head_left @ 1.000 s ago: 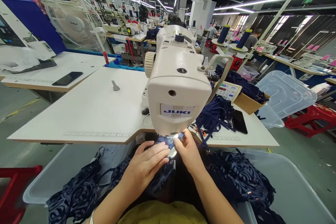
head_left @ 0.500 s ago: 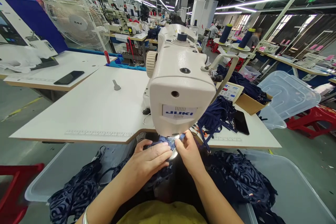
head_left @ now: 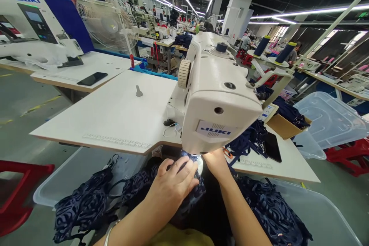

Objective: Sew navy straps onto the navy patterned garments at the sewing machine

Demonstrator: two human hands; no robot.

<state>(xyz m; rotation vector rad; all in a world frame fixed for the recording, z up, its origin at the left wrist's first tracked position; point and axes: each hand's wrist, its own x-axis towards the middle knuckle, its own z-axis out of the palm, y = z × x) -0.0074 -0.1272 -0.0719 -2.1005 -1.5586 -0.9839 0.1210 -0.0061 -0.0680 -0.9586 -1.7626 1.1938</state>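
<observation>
Straps [head_left: 245, 139] lie right of the sewing machine [head_left: 217, 96], fabric [head_left: 185, 153] apparently beneath it.

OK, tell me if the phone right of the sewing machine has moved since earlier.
No: the phone still lies by the same end of the printed ruler; the whole view has shifted.

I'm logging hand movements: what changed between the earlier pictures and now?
The right hand moved forward, its fingertips now hidden behind the sewing machine; its grip can't be seen. The left hand arched more over the patterned cloth. The view swung left. The phone stayed on the table.
</observation>
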